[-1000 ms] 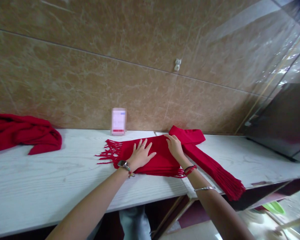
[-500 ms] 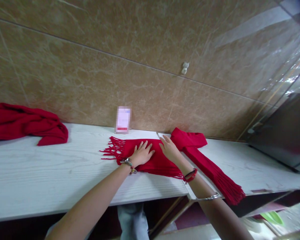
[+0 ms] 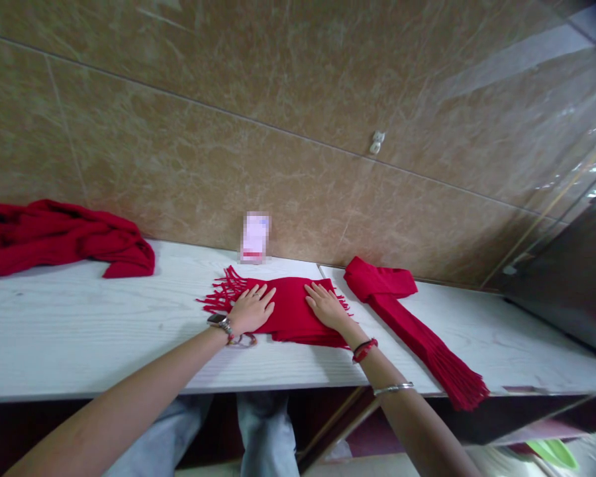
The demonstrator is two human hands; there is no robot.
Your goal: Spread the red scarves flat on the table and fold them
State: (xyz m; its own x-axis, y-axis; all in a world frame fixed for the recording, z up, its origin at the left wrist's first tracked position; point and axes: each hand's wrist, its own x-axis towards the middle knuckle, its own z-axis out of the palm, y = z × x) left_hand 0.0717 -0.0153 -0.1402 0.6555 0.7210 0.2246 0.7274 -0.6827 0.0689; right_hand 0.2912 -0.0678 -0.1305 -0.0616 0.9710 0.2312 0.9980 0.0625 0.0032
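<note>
A folded red scarf [image 3: 291, 306] with fringes at both ends lies on the white counter [image 3: 104, 331] in front of me. My left hand [image 3: 251, 309] rests flat on its left part, fingers spread, close to the left fringe. On the scarf's right part lies my right hand [image 3: 325, 305], palm down with the fingers stretched out. Some of the right fringe shows beyond that hand. Neither hand grips the cloth.
Right of my hands, a second red scarf [image 3: 402, 318] lies bent, its fringe over the front edge. A red cloth heap [image 3: 64, 242] lies at the far left. A blurred-out upright card or screen [image 3: 255, 236] leans on the tiled wall [image 3: 179, 152]. A dark appliance [image 3: 566, 278] stands right.
My left hand has slid left toward the fringe. My right hand has come down flat onto the scarf's right part, and the right fringe now shows. The view has shifted slightly.
</note>
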